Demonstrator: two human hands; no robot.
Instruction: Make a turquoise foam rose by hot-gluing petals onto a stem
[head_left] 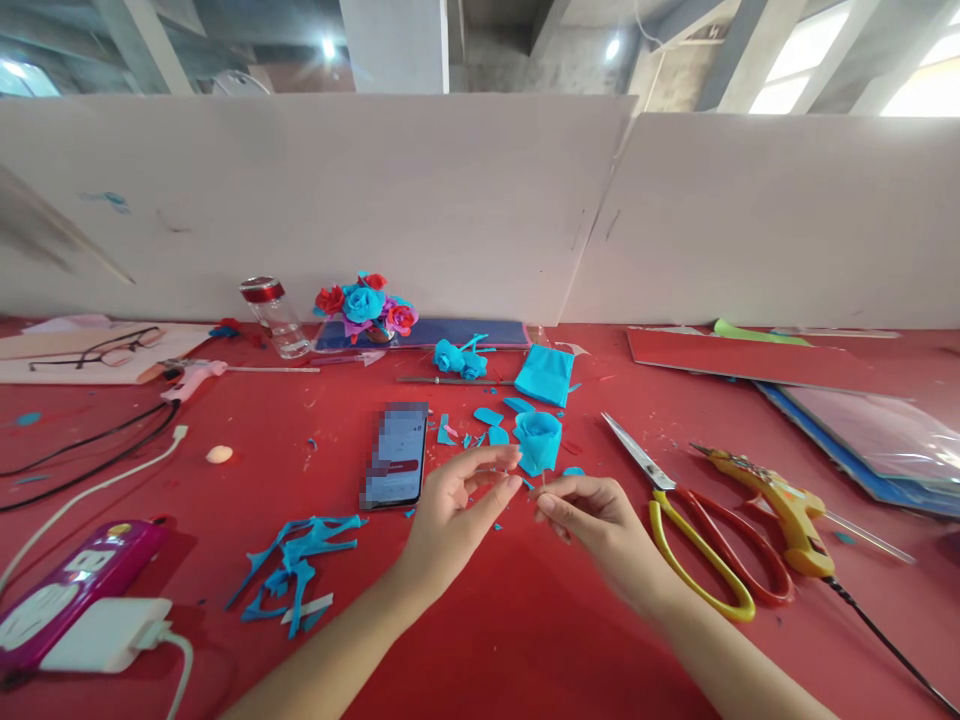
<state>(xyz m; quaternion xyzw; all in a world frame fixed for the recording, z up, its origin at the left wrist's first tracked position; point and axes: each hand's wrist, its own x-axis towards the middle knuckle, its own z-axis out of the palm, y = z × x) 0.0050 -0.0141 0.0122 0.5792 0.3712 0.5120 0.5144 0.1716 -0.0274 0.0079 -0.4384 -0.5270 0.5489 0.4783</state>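
A blue crepe paper flower [538, 440] stands upright just above my right hand [596, 515]. Its thin stem runs down between that hand's pinched thumb and index finger. To the left of the stem is my left hand [461, 505], its thumb and index tips apart with a small gap; I see nothing clearly held there. Cut blue paper petals [488, 416] and small scraps lie just beyond the hands. Farther back are a stack of blue paper [545, 375] and some rolled blue paper flowers [460, 358].
Scissors [664, 485] and a yellow glue gun [787, 500] lie on the right. A phone [396, 455], blue offcuts [296, 570] and a purple power strip [82, 590] are left. Behind stand a glass bottle [277, 318] and a paper bouquet [365, 305], before a white partition [315, 190].
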